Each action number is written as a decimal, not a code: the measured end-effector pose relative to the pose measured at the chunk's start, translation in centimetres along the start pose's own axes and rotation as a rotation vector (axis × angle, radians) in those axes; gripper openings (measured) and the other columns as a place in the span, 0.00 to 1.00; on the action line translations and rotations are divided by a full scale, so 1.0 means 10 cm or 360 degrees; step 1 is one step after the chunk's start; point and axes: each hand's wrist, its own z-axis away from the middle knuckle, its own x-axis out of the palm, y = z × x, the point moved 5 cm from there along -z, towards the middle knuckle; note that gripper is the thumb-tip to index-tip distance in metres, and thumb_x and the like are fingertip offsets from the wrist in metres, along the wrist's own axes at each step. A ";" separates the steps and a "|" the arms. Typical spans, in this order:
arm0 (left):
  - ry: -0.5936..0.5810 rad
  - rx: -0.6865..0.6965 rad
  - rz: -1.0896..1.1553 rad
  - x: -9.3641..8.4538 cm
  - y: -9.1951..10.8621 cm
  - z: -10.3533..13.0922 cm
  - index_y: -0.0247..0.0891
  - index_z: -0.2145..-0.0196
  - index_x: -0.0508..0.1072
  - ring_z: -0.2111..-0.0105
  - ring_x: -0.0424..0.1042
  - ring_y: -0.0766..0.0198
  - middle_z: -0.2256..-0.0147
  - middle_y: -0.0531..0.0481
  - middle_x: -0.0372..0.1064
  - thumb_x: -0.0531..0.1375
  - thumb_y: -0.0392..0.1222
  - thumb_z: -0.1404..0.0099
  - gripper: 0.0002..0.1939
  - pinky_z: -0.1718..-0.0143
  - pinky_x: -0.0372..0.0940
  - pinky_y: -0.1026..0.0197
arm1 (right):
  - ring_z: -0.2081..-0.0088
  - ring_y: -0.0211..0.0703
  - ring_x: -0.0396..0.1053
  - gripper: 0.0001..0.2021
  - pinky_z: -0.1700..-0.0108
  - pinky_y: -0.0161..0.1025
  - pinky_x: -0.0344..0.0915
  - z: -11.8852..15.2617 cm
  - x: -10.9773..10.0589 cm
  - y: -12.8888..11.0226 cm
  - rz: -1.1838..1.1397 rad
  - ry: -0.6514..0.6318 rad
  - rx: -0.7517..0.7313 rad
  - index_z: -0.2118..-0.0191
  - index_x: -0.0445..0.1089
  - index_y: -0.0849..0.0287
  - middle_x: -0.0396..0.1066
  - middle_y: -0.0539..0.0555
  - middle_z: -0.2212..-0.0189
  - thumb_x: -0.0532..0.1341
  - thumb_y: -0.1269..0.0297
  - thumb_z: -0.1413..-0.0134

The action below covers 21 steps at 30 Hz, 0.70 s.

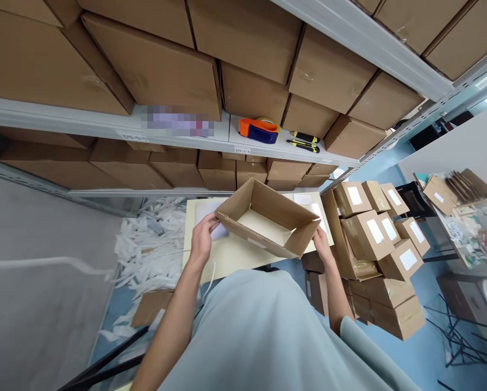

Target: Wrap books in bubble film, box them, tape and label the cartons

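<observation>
A brown cardboard box point(268, 217), without top or bottom closed, is held tilted above a cream table point(223, 260). Through its open frame the pale table surface shows. My left hand point(203, 237) grips the box at its left corner, fingers partly behind the cardboard. At the right corner, my right hand point(322, 243) holds the box edge, its fingers partly hidden. White papers point(317, 212) lie on the table beyond the box's right side.
Shelves point(219, 142) of cartons stand ahead, bearing an orange and blue tape dispenser point(260, 131) and yellow-black cutters point(304, 142). Labelled cartons point(368, 233) are stacked at right. White paper scraps point(149, 244) cover the floor at left. A white cable point(211, 279) hangs by the table's front edge.
</observation>
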 end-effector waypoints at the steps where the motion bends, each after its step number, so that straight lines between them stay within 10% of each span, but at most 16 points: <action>1: 0.0005 0.0055 -0.0062 0.00 0.13 -0.01 0.36 0.50 0.81 0.43 0.78 0.47 0.46 0.39 0.82 0.59 0.57 0.38 0.27 0.39 0.72 0.49 | 0.49 0.58 0.81 0.30 0.46 0.53 0.80 0.07 -0.04 -0.03 -0.0040 0.0016 0.0043 0.46 0.78 0.55 0.83 0.62 0.48 0.57 0.34 0.32; 9: 0.0163 0.0423 -0.1231 0.29 0.89 -0.19 0.43 0.64 0.85 0.61 0.77 0.47 0.59 0.44 0.84 0.66 0.47 0.39 0.10 0.53 0.69 0.50 | 0.71 0.51 0.76 0.22 0.68 0.42 0.71 0.35 -0.05 -0.50 0.0548 -0.0032 0.0055 0.70 0.73 0.53 0.77 0.56 0.74 0.63 0.40 0.36; 15: 0.0289 0.0664 -0.1340 0.28 1.35 0.34 0.45 0.61 0.88 0.63 0.76 0.52 0.59 0.49 0.83 0.63 0.51 0.31 0.13 0.58 0.65 0.54 | 0.76 0.45 0.62 0.22 0.69 0.41 0.55 0.27 -0.38 -1.19 0.1054 0.0156 -0.0345 0.75 0.65 0.51 0.67 0.51 0.80 0.55 0.49 0.29; 21: 0.0250 0.0587 -0.1558 0.40 1.17 0.84 0.45 0.56 0.88 0.67 0.72 0.53 0.62 0.46 0.78 0.60 0.51 0.25 0.17 0.62 0.61 0.54 | 0.73 0.47 0.67 0.19 0.64 0.42 0.57 -0.09 -0.37 -1.27 0.1249 0.0052 -0.0495 0.68 0.73 0.53 0.72 0.56 0.73 0.55 0.54 0.26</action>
